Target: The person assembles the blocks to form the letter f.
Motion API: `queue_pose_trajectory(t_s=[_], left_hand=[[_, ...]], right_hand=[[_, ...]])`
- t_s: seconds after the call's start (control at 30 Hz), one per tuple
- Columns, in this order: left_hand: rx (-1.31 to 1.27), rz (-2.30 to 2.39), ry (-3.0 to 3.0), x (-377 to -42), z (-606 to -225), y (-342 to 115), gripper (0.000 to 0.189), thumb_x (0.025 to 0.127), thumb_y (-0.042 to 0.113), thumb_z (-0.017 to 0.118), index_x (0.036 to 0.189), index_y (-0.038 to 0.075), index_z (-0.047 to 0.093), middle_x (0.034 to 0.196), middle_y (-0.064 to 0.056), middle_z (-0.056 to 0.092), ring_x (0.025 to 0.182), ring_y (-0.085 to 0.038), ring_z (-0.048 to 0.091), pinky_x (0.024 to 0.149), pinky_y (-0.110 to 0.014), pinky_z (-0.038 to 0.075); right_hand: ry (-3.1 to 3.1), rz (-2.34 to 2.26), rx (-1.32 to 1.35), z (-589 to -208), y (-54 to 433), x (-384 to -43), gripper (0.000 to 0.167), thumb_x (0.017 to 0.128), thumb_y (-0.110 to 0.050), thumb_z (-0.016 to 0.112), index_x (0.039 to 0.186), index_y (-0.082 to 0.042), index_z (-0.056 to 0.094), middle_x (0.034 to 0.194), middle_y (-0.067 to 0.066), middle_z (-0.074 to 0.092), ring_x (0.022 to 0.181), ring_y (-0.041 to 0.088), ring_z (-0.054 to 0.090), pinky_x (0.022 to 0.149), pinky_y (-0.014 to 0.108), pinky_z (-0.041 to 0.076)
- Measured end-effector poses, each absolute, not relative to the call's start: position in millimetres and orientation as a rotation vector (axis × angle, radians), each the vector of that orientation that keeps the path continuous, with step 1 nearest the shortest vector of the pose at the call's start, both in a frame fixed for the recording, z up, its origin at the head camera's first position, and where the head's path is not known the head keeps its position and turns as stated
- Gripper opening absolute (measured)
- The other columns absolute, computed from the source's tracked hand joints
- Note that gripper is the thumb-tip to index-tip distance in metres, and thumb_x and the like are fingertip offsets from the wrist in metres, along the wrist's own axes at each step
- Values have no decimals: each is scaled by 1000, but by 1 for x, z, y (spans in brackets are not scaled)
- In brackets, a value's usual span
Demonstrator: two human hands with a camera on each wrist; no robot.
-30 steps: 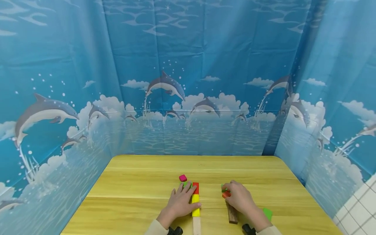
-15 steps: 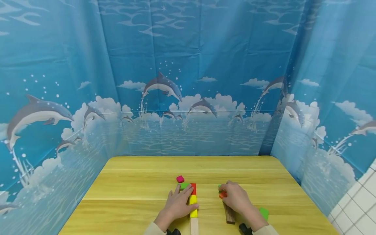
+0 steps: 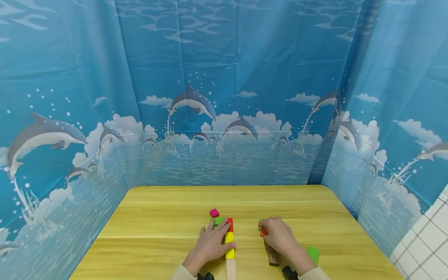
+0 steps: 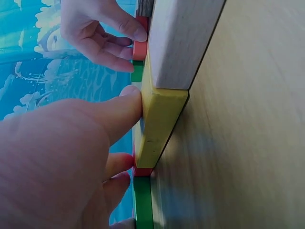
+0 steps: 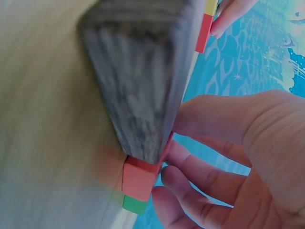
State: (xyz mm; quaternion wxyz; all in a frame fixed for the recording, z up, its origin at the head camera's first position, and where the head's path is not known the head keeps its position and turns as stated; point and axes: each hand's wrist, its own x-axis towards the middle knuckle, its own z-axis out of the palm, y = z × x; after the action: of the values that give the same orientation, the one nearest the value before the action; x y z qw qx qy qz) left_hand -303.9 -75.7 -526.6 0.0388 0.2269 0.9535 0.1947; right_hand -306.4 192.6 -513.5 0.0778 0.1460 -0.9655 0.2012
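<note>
My left hand [image 3: 210,243] lies spread over the left row of blocks, fingers near the red block [image 3: 230,221] and thumb at the yellow block [image 3: 230,254]. A pale wood block [image 3: 231,269] meets the yellow one at the near end, and a green block [image 3: 219,221] sits left of the red. With curled fingers, my right hand [image 3: 280,235] pinches an orange-red block [image 5: 138,181] at the far end of a dark brown block [image 3: 273,259]. Just beyond the orange-red block is a green block [image 5: 135,205], mostly hidden by the fingers in the head view.
A pink cube [image 3: 214,213] lies past the left row. Beside my right forearm is another green block [image 3: 313,253]. The yellow wooden table [image 3: 147,217] ends at a blue dolphin curtain [image 3: 224,163] behind and at the sides.
The head view has shifted slightly. The orange-red block sits at a slightly different angle under my right fingers; my left hand stays on its row.
</note>
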Motion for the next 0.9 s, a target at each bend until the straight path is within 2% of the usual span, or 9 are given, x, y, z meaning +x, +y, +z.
queue_pose_trajectory(t_s=[0.43,0.7,0.9], left_hand=[[699,580,2936,-303,-527,-78,73,94,64,58,155,27,44,160,4,36,148,-45,22,105,-75,23],[700,589,2937,-302,-527,-81,72,94,64,57,155,27,44,161,4,36,149,-44,20,103,-75,27],[719,617,2929,-303,-527,-79,71,95,62,57,155,25,44,161,3,35,149,-44,19,102,-75,29]], right_hand=[[-2889,630,463,-512,185,-306,38,71,5,82,103,-16,79,95,-2,69,84,20,65,66,42,55],[-2853,595,505,-512,177,-308,37,72,3,80,104,-15,80,93,-4,67,78,14,62,62,36,52],[-2829,566,499,-511,175,-309,35,73,0,82,104,-16,80,93,-5,67,77,14,62,63,37,51]])
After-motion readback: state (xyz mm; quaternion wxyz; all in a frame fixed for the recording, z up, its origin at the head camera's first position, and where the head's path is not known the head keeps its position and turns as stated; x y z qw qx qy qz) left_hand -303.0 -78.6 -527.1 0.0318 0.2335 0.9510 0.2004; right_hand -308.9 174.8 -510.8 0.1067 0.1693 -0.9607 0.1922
